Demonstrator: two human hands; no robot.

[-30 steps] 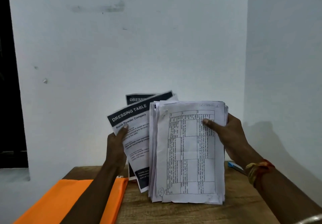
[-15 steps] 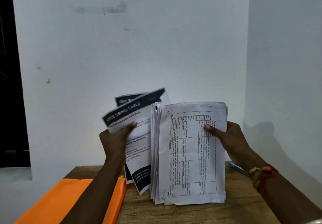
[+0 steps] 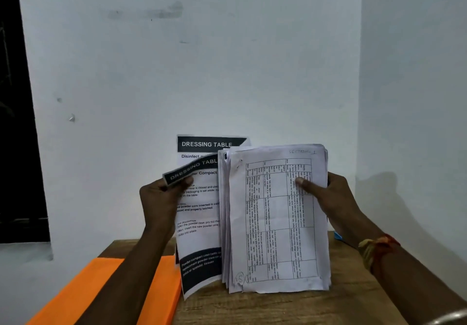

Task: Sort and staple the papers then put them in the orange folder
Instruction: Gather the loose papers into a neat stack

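Upright paper stack (image 3: 275,218) on worktop (image 3: 278,307) gripped by right hand (image 3: 336,198), left hand (image 3: 161,203) fingers (image 3: 185,181) pinching bent printed sheet (image 3: 199,223), orange folder (image 3: 83,292) partly hidden under left forearm

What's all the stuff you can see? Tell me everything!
table: one, brown wood, bottom.
paper stack: one, white with printed grid, standing on the table, middle.
DRESSING TABLE sheets: two showing, white with black bands, left of the stack; front one bent over.
orange folder: one, orange, flat on the table, left.
blue thing: one, blue, behind the right wrist; too hidden to name.
wrist thread: one, red and yellow, right wrist.
left hand: pinches the front sheet's top.
right hand: grips the stack's right edge.
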